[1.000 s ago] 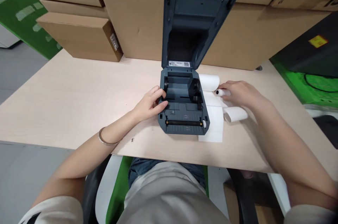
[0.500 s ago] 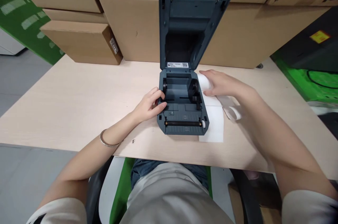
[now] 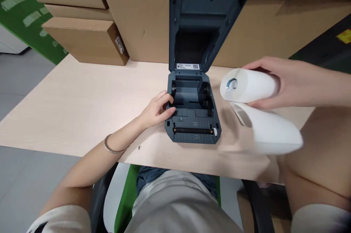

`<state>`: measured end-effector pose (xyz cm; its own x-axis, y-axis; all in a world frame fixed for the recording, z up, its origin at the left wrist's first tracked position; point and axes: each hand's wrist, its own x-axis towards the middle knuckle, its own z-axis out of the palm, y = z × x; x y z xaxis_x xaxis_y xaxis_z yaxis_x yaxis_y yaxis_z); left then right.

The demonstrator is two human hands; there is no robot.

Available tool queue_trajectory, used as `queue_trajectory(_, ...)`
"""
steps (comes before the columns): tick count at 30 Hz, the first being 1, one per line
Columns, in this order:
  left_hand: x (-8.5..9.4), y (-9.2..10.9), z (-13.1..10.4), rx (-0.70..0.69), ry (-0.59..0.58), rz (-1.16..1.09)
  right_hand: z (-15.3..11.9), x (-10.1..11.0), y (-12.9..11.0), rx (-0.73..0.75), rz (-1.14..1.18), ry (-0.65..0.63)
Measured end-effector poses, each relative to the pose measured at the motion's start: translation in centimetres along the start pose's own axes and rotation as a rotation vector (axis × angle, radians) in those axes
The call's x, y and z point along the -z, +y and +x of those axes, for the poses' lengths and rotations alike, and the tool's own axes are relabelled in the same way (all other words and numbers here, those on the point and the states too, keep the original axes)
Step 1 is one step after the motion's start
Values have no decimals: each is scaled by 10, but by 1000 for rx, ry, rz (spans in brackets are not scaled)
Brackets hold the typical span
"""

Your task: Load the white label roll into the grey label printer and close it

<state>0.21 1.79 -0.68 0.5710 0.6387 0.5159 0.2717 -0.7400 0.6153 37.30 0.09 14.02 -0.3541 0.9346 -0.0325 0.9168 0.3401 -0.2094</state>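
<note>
A dark grey label printer (image 3: 193,116) stands on the table with its lid (image 3: 210,17) raised. Its inside shows black roll holders and a black roller near the front. My left hand (image 3: 157,110) grips the printer's left edge, fingers curled over the rim and thumb just in front of them. To the right of the printer, my right hand (image 3: 276,83) is closed around a white label roll (image 3: 246,85), held up off the table. The roll's open core faces the printer, and a loose strip of paper (image 3: 276,130) hangs from it, curling to the right.
Cardboard boxes (image 3: 137,24) line the back of the table, with a smaller box (image 3: 82,41) at the back left. The wooden tabletop (image 3: 82,105) reaches to the left and ends in front of my lap. A chair armrest (image 3: 257,203) is below at right.
My right hand has lifted the label roll from the table beside the printer and moved it right, its paper tail swinging along. My left hand has stayed on the printer.
</note>
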Motion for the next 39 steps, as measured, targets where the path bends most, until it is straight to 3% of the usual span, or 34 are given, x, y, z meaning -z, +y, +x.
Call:
queue_trajectory(4,0,0,0,-12,-10,-8,14,3,-35,96,110,40)
queue_trajectory(7,1,0,0,2,-14,-11,38,-12,-66,191,138,17)
queue_trajectory(11,0,1,0,35,-19,2,67,-36,-95,203,-37,0)
queue_trajectory(15,0,3,0,42,-21,1,87,-55,-102,221,-161,-45)
queue_trajectory(20,0,5,0,61,-27,-15,99,-78,-93,249,-150,-95)
queue_trajectory(24,0,5,0,67,-24,-22,80,-88,-95,367,-201,46)
queue_trajectory(28,1,5,0,39,-31,-33,34,-90,-117,395,-189,233)
queue_trajectory(33,3,6,2,8,-26,-52,-20,-108,-141,481,-197,272)
queue_trajectory(39,2,5,0,18,-25,-34,-40,-131,-146,463,-188,301)
